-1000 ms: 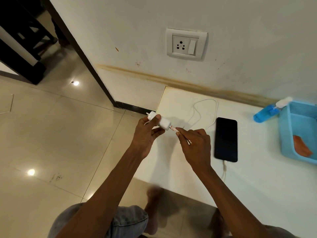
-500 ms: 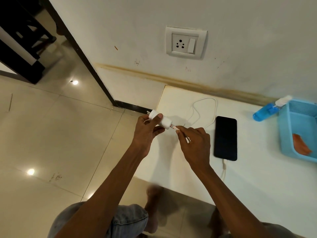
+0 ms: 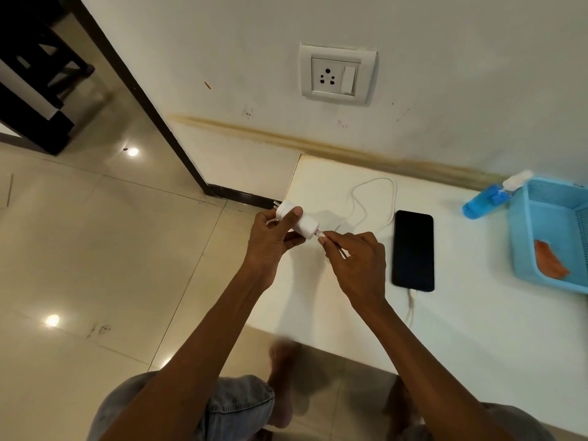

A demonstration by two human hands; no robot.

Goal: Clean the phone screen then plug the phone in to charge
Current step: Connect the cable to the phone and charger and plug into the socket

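While both hands are meeting over the left end of the bench, the head view is showing the following.

Left hand (image 3: 270, 240): fingers are curling round the white charger adapter (image 3: 297, 219), thumb lying along its top, plug pins pointing up and left.

Right hand (image 3: 356, 259): fingers are pinching the cable's USB plug (image 3: 320, 233) and holding it against the adapter's port end; how far in it is sitting, I cannot tell.

Phone (image 3: 413, 250): it is lying face up, screen dark, on the white bench (image 3: 477, 313), just to the right of the right hand.

Cable (image 3: 375, 198): it is looping across the bench behind the hands, and one end is sitting in the phone's near edge.

Wall socket (image 3: 338, 74): it is sitting on the wall above the bench, with nothing in its holes.

Spray bottle (image 3: 490, 198): it is lying on its side by the wall, touching the blue basket (image 3: 521, 243).

Orange cloth (image 3: 550, 264): it is lying inside the basket.
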